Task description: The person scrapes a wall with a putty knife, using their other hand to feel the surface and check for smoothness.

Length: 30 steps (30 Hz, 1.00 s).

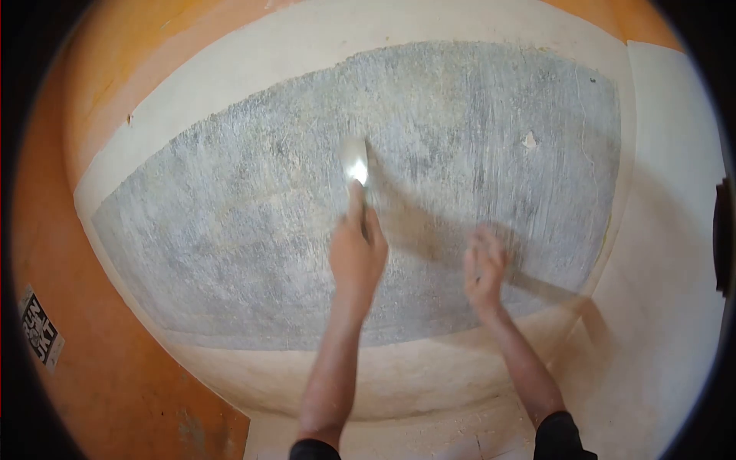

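My left hand (358, 249) is closed around the handle of a scraper (355, 157), one finger stretched up toward its shiny metal blade. The blade points upward over the grey, streaked patch (284, 192) of the wall and is a little smeared by motion. To the right, my right hand (484, 268) is raised close to the lower right of the same patch, its fingers apart and slightly blurred, holding nothing that shows. Much of the scraper's handle is hidden by my left hand.
Off-white wall (330, 38) borders the grey patch. An orange wall (100, 337) with a black-and-white sticker (42, 328) lies at left. A pale spot (529, 140) marks the patch's upper right. A dark object (723, 238) is at the far right edge.
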Each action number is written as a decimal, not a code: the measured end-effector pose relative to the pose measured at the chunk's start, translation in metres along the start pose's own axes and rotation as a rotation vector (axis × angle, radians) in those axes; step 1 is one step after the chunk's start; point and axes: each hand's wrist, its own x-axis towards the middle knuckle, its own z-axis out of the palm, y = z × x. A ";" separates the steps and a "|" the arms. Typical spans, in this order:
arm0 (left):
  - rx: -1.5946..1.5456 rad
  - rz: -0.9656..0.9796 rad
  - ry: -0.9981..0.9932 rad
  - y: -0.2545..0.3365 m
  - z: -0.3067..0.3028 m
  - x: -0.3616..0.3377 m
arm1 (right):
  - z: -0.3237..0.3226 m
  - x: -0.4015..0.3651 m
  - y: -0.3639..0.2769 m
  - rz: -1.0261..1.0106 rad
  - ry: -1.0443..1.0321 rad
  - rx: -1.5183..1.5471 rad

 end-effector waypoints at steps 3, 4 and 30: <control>-0.477 0.017 -0.012 -0.004 0.033 -0.051 | 0.015 0.002 -0.069 0.387 -0.373 0.842; -0.658 -0.032 -0.037 -0.002 0.042 -0.064 | 0.030 -0.003 -0.080 0.516 -0.424 1.086; 0.100 -0.307 0.380 -0.265 -0.010 -0.186 | -0.023 0.114 -0.120 -0.002 -0.151 -0.439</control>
